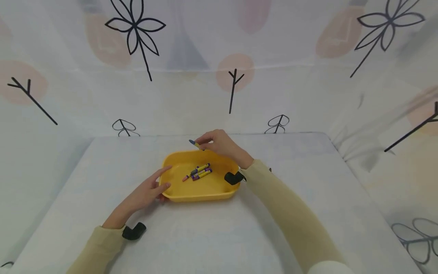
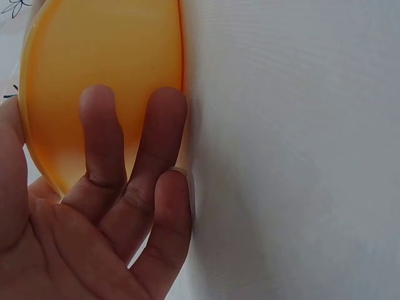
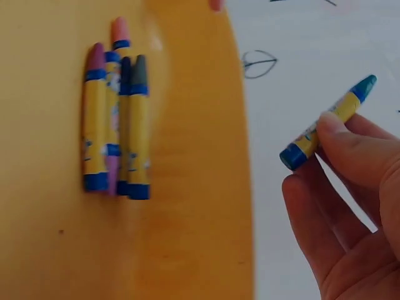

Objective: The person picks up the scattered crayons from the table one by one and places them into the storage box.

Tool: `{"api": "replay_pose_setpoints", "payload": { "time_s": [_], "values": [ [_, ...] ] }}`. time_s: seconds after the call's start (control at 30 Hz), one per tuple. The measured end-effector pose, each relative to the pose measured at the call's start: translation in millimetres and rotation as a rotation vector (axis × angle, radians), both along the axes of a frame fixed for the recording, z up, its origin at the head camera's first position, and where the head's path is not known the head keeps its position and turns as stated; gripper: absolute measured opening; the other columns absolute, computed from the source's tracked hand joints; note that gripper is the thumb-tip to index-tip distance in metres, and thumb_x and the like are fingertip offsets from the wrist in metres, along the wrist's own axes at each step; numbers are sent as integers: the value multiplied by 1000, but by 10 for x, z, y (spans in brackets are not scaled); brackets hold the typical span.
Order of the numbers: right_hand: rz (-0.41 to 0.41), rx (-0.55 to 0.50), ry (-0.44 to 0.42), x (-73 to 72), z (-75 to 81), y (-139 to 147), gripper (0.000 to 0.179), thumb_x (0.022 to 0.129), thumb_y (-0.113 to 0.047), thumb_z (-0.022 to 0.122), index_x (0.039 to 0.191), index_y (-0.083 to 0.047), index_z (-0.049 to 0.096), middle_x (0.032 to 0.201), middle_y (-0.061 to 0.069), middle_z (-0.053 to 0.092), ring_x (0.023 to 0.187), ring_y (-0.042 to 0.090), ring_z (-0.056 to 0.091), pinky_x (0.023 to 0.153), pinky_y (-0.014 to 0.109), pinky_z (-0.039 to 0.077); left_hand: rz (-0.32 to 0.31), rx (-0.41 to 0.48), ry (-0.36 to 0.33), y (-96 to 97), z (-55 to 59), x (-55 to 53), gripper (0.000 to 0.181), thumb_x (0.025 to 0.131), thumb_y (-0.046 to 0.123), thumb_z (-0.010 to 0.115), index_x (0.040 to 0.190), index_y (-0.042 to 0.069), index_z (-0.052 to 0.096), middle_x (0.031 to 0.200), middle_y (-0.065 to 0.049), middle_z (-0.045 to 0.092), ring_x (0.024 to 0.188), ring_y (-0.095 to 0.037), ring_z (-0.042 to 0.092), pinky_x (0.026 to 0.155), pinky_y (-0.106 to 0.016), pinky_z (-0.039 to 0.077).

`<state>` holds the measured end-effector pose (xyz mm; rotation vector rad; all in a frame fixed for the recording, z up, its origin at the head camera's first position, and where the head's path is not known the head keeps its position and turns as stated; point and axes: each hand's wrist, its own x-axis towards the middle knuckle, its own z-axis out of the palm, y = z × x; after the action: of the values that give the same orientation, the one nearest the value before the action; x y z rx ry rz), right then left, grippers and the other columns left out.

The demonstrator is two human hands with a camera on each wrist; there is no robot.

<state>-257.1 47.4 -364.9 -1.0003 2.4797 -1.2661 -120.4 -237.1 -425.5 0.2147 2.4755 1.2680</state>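
Note:
A yellow plastic tray [image 1: 202, 190] sits mid-table with several crayons [image 1: 200, 172] lying side by side in it. Seen from the right wrist, these crayons [image 3: 115, 125] have yellow wrappers with blue bands. My right hand [image 1: 219, 144] hovers over the tray's far rim and pinches a blue-tipped crayon [image 1: 195, 144] between thumb and fingers; the same crayon [image 3: 328, 122] shows beyond the tray's edge [image 3: 240, 187]. My left hand [image 1: 152, 188] rests with straight fingers against the tray's left side; its fingers [image 2: 134, 162] touch the outer wall [image 2: 106, 56].
The table [image 1: 219, 236] is covered in a white cloth, and a white backdrop with printed leaves and twigs [image 1: 135, 30] stands behind and on both sides. Black wrist-camera mounts [image 1: 134, 231] sit on both sleeves.

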Motion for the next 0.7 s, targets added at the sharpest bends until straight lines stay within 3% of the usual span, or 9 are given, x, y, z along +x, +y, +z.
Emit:
{"api": "replay_pose_setpoints", "payload": {
  "time_s": [0.2, 0.47, 0.7],
  "values": [
    [25, 124, -82, -18, -175, -15, 19, 91, -11, 72, 110, -10, 78, 103, -2, 74, 94, 9, 66, 86, 26, 51, 1, 1, -4, -5, -1, 13, 64, 103, 32, 56, 158, 24, 24, 81, -6, 66, 74, -23, 61, 75, -36, 46],
    [77, 342, 81, 11, -203, -78, 17, 92, -13, 73, 107, -16, 80, 104, -6, 74, 104, 10, 64, 91, 26, 48, -15, 23, 12, -5, 18, 12, 64, 103, 30, 55, 159, 22, 23, 80, -7, 64, 74, -23, 59, 73, -38, 44],
    [93, 504, 123, 69, -193, -142, 16, 93, -15, 71, 106, -19, 80, 105, -6, 72, 101, 11, 61, 90, 27, 47, -17, 38, 12, 9, 12, 14, 66, 103, 28, 56, 159, 19, 22, 78, -6, 63, 73, -23, 59, 73, -39, 44]
  ]
}}
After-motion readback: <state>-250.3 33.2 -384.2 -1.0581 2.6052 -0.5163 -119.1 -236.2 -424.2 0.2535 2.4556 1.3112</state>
